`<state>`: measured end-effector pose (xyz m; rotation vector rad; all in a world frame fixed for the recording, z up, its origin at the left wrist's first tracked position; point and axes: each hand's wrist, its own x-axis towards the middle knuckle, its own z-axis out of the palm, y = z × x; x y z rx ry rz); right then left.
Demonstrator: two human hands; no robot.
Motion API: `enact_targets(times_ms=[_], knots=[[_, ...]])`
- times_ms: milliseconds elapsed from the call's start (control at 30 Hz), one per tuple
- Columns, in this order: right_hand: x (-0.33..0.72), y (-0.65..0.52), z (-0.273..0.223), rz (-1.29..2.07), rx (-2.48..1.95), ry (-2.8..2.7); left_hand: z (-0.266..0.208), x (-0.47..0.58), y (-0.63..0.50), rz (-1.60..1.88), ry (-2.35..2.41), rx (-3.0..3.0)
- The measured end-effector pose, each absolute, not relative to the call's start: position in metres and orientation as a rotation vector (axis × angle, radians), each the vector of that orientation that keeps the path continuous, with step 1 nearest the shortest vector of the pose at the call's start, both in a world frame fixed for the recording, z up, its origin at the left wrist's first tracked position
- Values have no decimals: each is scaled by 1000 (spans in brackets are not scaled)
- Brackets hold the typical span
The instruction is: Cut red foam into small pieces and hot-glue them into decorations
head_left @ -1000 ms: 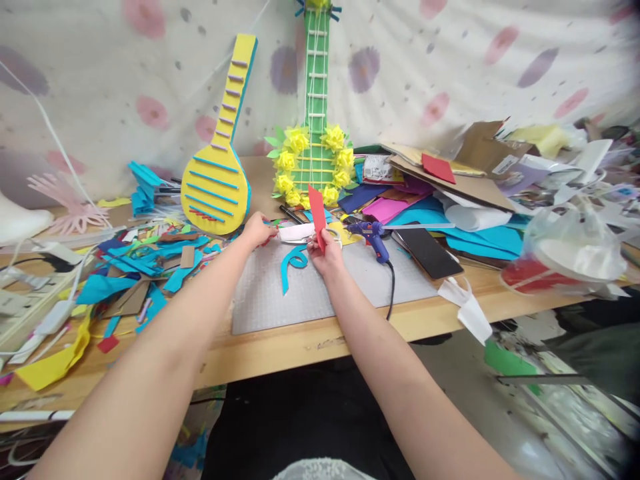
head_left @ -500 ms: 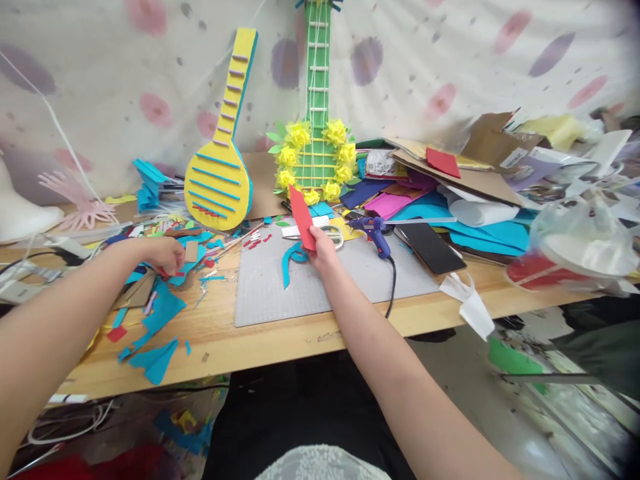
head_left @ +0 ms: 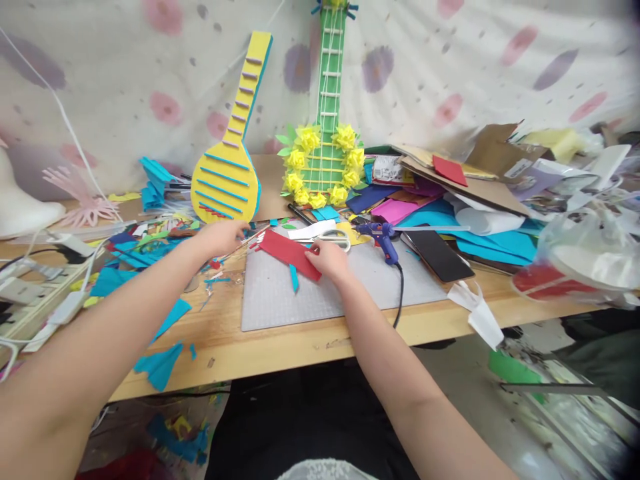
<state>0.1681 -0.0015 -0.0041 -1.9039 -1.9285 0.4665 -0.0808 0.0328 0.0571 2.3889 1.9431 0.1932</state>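
Observation:
My right hand (head_left: 329, 261) pinches a flat red strip (head_left: 287, 253) near its right end, fingers closed on it. The strip slants over the grey cutting mat (head_left: 370, 287), and a narrow blue strip (head_left: 294, 279) sticks out from under it. My left hand (head_left: 226, 239) is beside the mat's left edge, below the yellow cutout instrument (head_left: 225, 183), close to a thin stick and small scraps. Its fingers are bent and partly hidden, so its grip cannot be made out. Behind the red strip lie white-handled scissors (head_left: 337, 239) and a white paper piece (head_left: 313, 231).
A blue glue gun (head_left: 383, 240) and a black phone (head_left: 440, 255) lie to the right. A green instrument with yellow flowers (head_left: 325, 157) leans at the back. Coloured sheets (head_left: 495, 240) pile up at right, near a bagged red tub (head_left: 560, 283). Blue scraps (head_left: 160, 365) lie at left.
My left hand has moved right, from the blue scraps toward the mat. My right hand has turned the red strip from nearly upright to lying slanted over the mat. The view shifted slightly.

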Motion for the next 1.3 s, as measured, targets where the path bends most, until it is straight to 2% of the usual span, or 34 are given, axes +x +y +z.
enact_targets(times_ms=[100, 233, 433, 533, 633, 767, 967, 1100, 1200, 1300], knots=[[179, 19, 12, 229, -1872, -1982, 42, -61, 34, 222, 1851, 2436], [191, 73, 32, 124, -1929, -2139, 16, -46, 33, 585, 2009, 2306], [193, 122, 31, 96, -2009, -2675, -17, -55, 24, 884, 2018, 2254], [192, 126, 38, 147, -1974, -2749, -20, -65, 24, 1004, 2025, 2175], [197, 136, 57, 256, -1956, -2672, -21, -72, 24, 1080, 2046, 2054], [210, 160, 76, 142, -2151, -2427, -22, -74, 21, 1108, 2088, 2000], [224, 168, 52, -160, -2338, -1857, -26, -65, 15, 1196, 2031, 2107], [210, 156, 43, -337, -2223, -1892, -27, -63, 15, 1196, 2026, 2159], [185, 141, 43, -261, -2061, -2141, -27, -65, 15, 1203, 2036, 2162], [159, 126, 35, 89, -1877, -2520, -28, -67, 14, 1196, 2043, 2156]])
